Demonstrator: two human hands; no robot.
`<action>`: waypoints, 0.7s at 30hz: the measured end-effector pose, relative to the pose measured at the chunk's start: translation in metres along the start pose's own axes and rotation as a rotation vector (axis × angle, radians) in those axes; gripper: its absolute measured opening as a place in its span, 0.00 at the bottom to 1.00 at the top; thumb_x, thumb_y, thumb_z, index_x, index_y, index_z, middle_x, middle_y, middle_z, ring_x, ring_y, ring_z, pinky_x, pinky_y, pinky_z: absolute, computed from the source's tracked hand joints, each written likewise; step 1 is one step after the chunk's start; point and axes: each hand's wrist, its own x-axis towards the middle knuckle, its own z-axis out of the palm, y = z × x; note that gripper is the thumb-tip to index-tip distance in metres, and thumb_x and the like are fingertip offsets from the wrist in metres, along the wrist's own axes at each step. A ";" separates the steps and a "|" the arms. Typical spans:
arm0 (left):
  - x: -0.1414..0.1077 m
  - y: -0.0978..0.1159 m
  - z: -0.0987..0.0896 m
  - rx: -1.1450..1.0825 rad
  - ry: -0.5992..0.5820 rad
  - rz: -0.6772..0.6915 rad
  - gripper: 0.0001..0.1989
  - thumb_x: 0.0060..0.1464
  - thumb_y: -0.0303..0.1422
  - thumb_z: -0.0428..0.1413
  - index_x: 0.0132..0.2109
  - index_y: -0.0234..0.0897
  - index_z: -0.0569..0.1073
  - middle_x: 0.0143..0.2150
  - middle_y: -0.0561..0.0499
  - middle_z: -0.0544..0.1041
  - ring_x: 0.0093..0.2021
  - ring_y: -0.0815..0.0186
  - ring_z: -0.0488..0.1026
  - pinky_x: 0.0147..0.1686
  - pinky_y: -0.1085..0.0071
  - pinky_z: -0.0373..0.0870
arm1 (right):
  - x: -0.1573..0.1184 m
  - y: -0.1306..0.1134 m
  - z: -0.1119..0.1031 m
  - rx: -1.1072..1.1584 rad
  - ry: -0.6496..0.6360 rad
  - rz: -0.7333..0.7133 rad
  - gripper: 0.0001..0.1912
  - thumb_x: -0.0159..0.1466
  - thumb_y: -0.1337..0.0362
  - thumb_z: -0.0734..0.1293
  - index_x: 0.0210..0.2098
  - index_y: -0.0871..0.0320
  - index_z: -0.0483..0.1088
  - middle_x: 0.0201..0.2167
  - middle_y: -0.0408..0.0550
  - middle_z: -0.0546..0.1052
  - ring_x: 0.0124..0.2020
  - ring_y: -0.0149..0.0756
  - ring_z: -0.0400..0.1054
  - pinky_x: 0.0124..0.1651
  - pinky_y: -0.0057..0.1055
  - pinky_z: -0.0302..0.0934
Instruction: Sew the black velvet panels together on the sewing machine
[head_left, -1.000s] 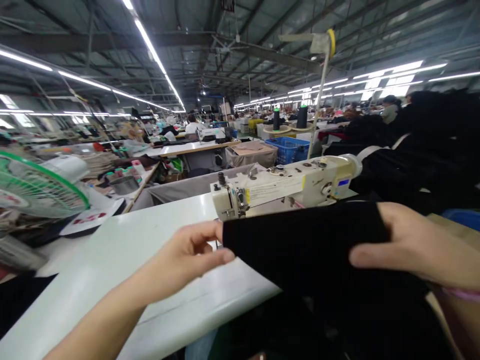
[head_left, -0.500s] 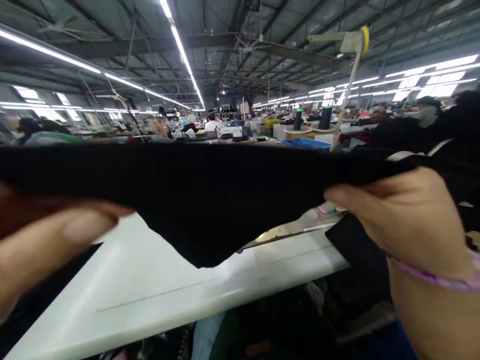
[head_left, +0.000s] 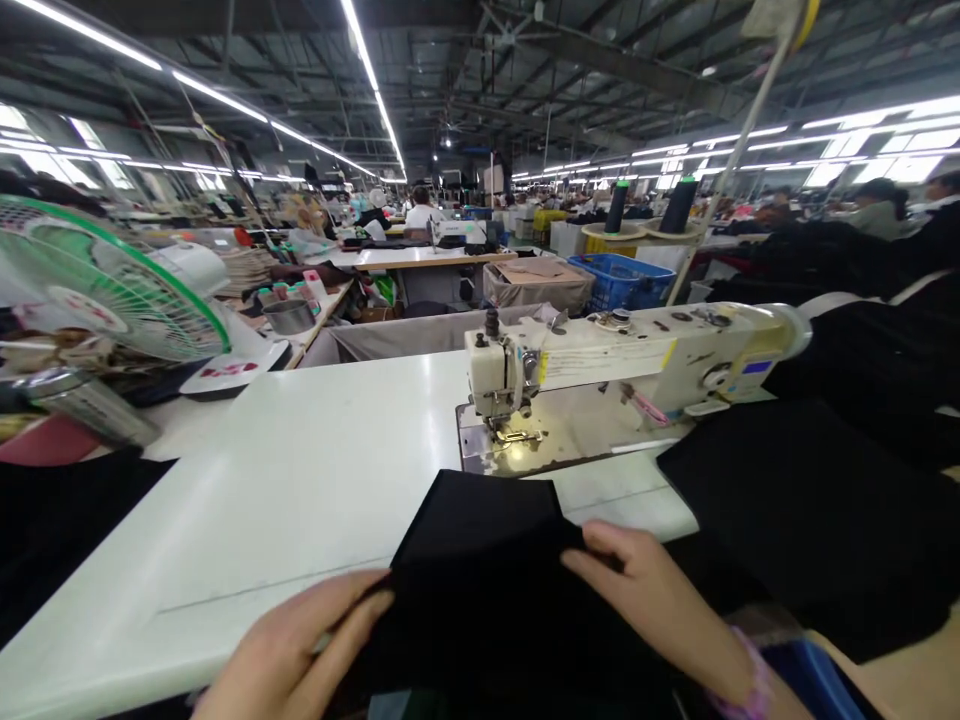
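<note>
A piece of black fabric (head_left: 480, 560) spans both hands at the table's front edge, its far end lying flat on the white tabletop. My left hand (head_left: 300, 640) pinches its left edge between thumb and fingers. On the right edge, my right hand (head_left: 630, 575) grips the cloth the same way, a pinkish band around that wrist. Just beyond the fabric stands a cream sewing machine (head_left: 600, 360), its lit needle area close to the cloth's far edge but apart from it.
More black cloth (head_left: 817, 520) lies right of the machine. At the left are a green-rimmed fan (head_left: 112, 290) and a metal flask (head_left: 90, 405). Behind the machine sit a blue basket (head_left: 622, 282) and thread cones (head_left: 679, 205). Other people work farther back.
Both hands have lowered the black fabric from in front of my eyes down to the table edge. The sewing machine and the fan now show. My view has tilted down.
</note>
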 end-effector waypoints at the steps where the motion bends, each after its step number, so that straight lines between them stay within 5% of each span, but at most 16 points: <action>1: 0.017 -0.006 0.010 0.033 -0.063 -0.014 0.10 0.50 0.46 0.61 0.29 0.47 0.80 0.25 0.54 0.80 0.26 0.60 0.77 0.30 0.70 0.74 | 0.012 0.007 0.009 -0.048 0.067 0.005 0.15 0.67 0.59 0.65 0.25 0.56 0.71 0.22 0.41 0.73 0.27 0.37 0.71 0.30 0.28 0.64; 3: 0.052 -0.020 0.035 0.118 -0.165 -0.044 0.14 0.55 0.45 0.56 0.28 0.44 0.77 0.25 0.52 0.78 0.27 0.59 0.76 0.32 0.68 0.73 | 0.032 0.021 0.025 -0.164 0.193 -0.032 0.12 0.66 0.62 0.66 0.26 0.56 0.70 0.28 0.45 0.75 0.34 0.41 0.71 0.38 0.34 0.67; 7: 0.101 -0.047 0.076 0.184 -0.250 -0.018 0.09 0.52 0.40 0.54 0.33 0.40 0.74 0.44 0.43 0.78 0.45 0.53 0.75 0.49 0.59 0.70 | 0.049 0.040 0.051 -0.365 0.389 -0.074 0.02 0.63 0.67 0.67 0.33 0.55 0.72 0.45 0.55 0.76 0.48 0.51 0.70 0.51 0.46 0.65; 12: 0.111 -0.058 0.090 0.182 -0.373 -0.022 0.03 0.48 0.33 0.54 0.28 0.41 0.68 0.32 0.47 0.74 0.35 0.54 0.72 0.39 0.58 0.69 | 0.048 0.047 0.058 -0.368 0.433 -0.046 0.03 0.64 0.64 0.67 0.33 0.54 0.72 0.44 0.54 0.77 0.48 0.51 0.70 0.50 0.49 0.64; 16: 0.093 -0.041 0.087 -0.012 -0.211 -0.102 0.04 0.53 0.35 0.52 0.33 0.41 0.69 0.32 0.49 0.74 0.35 0.57 0.72 0.40 0.61 0.69 | 0.053 0.048 0.049 -0.072 0.402 -0.039 0.10 0.65 0.58 0.67 0.29 0.55 0.72 0.35 0.51 0.77 0.40 0.47 0.71 0.47 0.45 0.65; 21: 0.070 -0.008 0.069 -0.691 -0.083 -0.530 0.12 0.47 0.40 0.65 0.36 0.38 0.78 0.34 0.50 0.80 0.34 0.61 0.75 0.36 0.68 0.70 | 0.056 0.049 0.038 0.578 0.379 0.223 0.21 0.54 0.48 0.75 0.37 0.58 0.77 0.37 0.50 0.81 0.41 0.46 0.76 0.48 0.38 0.70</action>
